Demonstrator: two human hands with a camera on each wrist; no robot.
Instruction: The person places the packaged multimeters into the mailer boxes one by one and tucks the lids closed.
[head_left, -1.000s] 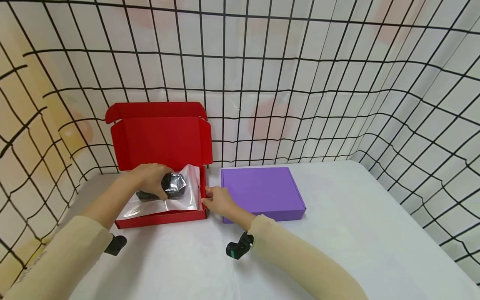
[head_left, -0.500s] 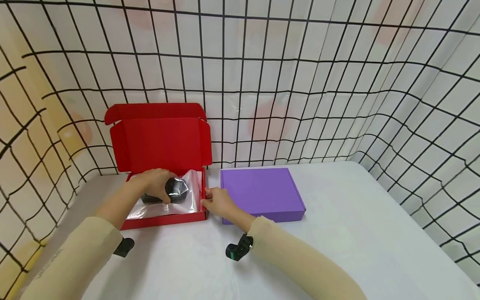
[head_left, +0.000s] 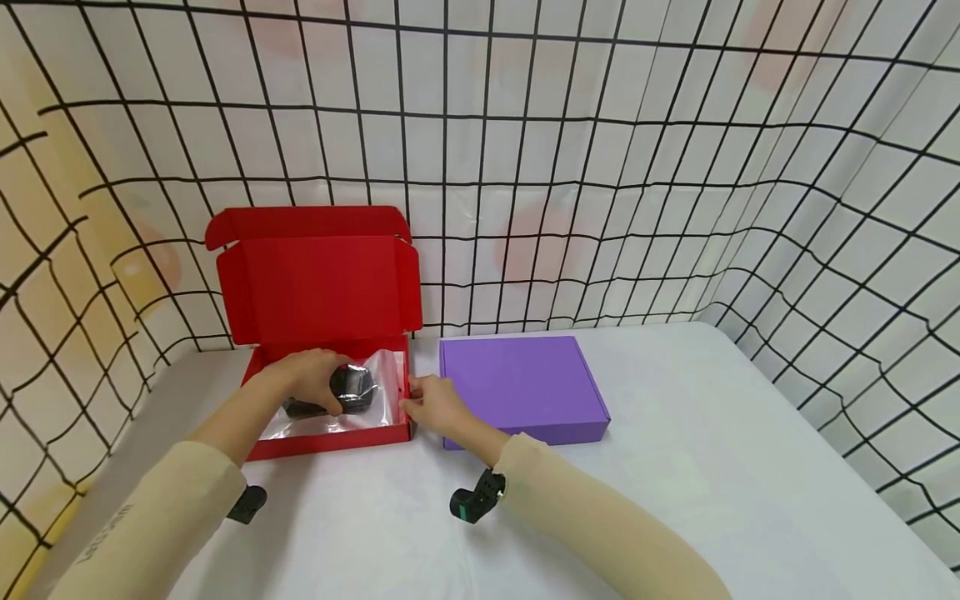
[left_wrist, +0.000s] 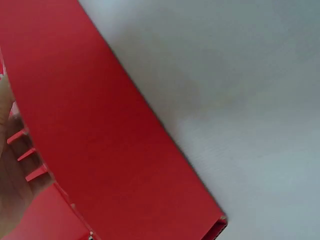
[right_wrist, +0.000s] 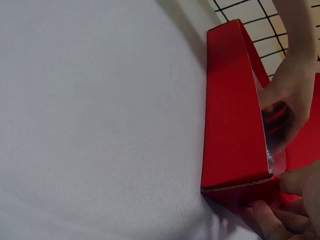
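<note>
An open red cardboard box point(head_left: 330, 443) stands at the left of the table, its lid point(head_left: 322, 279) raised at the back. Inside lies a clear plastic bag point(head_left: 387, 392) with a dark, shiny item point(head_left: 354, 388) in it, its exact kind unclear. My left hand point(head_left: 309, 379) reaches into the box, thumb and fingers curled round the bagged item and partly covering it. At the box's right wall, my right hand point(head_left: 435, 402) pinches the edge between thumb and fingers. The right wrist view shows that thumb point(right_wrist: 295, 181) at the box's corner.
A closed purple box point(head_left: 525, 383) lies just right of the red one, partly behind my right hand. Black wire mesh point(head_left: 480, 192) rises along the back and both sides of the white-covered table point(head_left: 675, 467).
My left hand has moved slightly right and down, bringing the bag from over the box's front-left rim to within its walls. The right hand keeps its grip on the box wall.
</note>
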